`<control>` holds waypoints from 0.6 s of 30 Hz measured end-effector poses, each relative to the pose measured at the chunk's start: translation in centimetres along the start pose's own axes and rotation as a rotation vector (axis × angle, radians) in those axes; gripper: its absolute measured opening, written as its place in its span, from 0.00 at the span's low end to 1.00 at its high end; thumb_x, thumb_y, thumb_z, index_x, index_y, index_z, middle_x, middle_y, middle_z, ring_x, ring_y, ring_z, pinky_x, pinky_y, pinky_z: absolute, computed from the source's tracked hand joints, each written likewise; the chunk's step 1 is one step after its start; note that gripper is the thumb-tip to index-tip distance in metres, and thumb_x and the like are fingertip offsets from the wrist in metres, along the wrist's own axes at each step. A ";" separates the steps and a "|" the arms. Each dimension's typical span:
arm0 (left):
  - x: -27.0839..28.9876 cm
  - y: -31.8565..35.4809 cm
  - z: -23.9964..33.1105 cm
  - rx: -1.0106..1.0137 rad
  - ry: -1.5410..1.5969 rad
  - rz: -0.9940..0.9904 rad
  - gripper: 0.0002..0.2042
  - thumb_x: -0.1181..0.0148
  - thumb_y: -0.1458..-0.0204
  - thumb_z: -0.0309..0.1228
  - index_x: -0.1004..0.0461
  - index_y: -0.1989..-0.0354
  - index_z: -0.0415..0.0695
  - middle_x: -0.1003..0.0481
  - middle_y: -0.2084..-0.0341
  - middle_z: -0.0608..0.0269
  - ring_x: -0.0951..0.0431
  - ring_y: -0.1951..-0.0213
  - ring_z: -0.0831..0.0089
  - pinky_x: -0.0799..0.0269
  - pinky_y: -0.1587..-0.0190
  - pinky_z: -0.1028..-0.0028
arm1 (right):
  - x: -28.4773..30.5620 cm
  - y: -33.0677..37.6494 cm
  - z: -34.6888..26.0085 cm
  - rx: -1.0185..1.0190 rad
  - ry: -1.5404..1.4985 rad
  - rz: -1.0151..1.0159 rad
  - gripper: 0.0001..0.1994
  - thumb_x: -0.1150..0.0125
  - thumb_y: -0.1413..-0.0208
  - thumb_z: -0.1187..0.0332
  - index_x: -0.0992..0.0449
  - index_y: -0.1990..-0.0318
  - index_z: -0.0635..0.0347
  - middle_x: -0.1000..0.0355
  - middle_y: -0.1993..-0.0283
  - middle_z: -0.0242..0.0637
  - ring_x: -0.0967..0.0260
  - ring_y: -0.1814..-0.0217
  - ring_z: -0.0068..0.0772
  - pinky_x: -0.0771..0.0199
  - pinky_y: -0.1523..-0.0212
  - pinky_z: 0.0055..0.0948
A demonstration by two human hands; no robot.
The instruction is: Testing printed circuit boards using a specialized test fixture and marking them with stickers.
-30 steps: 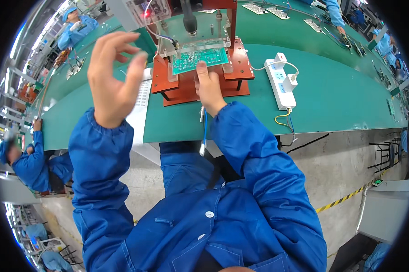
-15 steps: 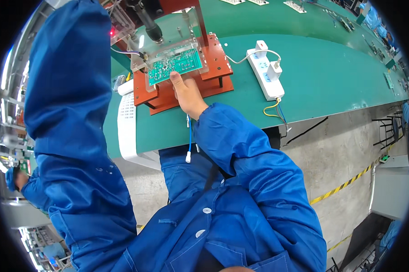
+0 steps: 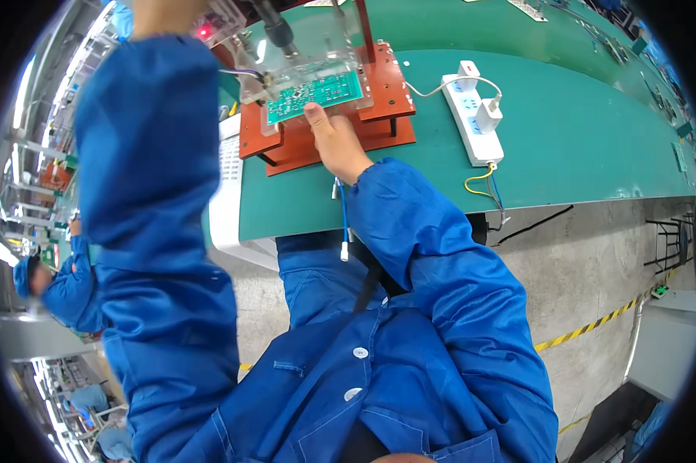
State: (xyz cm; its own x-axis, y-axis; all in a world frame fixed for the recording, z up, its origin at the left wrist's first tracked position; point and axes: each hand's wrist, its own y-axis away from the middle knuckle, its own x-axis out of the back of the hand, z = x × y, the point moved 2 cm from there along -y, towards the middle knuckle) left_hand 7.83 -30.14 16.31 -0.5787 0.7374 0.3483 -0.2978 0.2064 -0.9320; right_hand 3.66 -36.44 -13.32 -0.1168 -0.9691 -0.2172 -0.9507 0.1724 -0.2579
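A green printed circuit board lies in a clear acrylic holder on a red test fixture. My right hand is at the board's near edge, its thumb on the rim. The other fingers curl below, partly hidden. At the top edge, beside the fixture, my raised left hand shows only as a blurred wrist and lower part; its fingers lie outside the picture. A black cylindrical rod hangs over the board in the fixture's frame.
A white power strip with plugs and a cable stands right of the fixture on the green table. Left of it is a white printed panel. A blue lead hangs off the front edge. Another person works at far left.
The view has shifted, moving the fixture up and right in the picture. More of my left hand now shows at the top edge. My right hand stays at the circuit board's near edge.
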 end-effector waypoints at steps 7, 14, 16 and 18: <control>-1.0 11.4 3.2 -0.312 0.421 0.224 0.10 0.54 0.52 0.13 0.32 0.61 0.36 0.23 0.57 0.44 0.24 0.43 0.60 0.26 0.48 0.66 | 1.6 -0.9 1.3 -0.169 0.013 0.002 0.28 0.49 0.37 0.35 0.35 0.76 0.50 0.42 0.81 0.22 0.47 0.82 0.17 0.45 0.80 0.24; 8.3 21.8 -4.1 0.019 0.039 -0.094 0.19 0.43 0.53 0.16 0.27 0.49 0.35 0.21 0.58 0.47 0.20 0.55 0.59 0.26 0.52 0.66 | 7.6 6.4 -6.0 -0.375 0.166 -0.371 0.38 0.38 0.36 0.61 0.50 0.26 0.71 0.46 0.25 0.47 0.48 0.24 0.35 0.45 0.28 0.33; 10.7 26.3 -7.5 0.359 -0.189 -0.242 0.18 0.38 0.50 0.24 0.26 0.49 0.37 0.22 0.65 0.53 0.20 0.63 0.61 0.26 0.58 0.66 | 9.3 8.7 -10.8 -0.022 0.838 -0.245 0.27 0.35 0.40 0.62 0.30 0.38 0.70 0.29 0.38 0.52 0.31 0.36 0.47 0.33 0.37 0.36; 11.3 30.8 -11.9 0.580 -0.181 -0.342 0.20 0.36 0.50 0.28 0.27 0.48 0.35 0.22 0.64 0.51 0.20 0.62 0.58 0.25 0.58 0.65 | 7.5 9.7 -13.7 0.282 1.071 -0.036 0.17 0.33 0.45 0.68 0.23 0.50 0.67 0.26 0.51 0.51 0.27 0.48 0.50 0.29 0.47 0.38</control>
State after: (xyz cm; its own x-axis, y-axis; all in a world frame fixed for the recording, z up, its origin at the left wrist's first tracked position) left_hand 1.12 -7.78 -9.70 -0.4825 0.5630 0.6710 -0.8143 -0.0062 -0.5804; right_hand -10.40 -44.43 -4.52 -0.4077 -0.6019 0.6867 -0.8751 0.0430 -0.4820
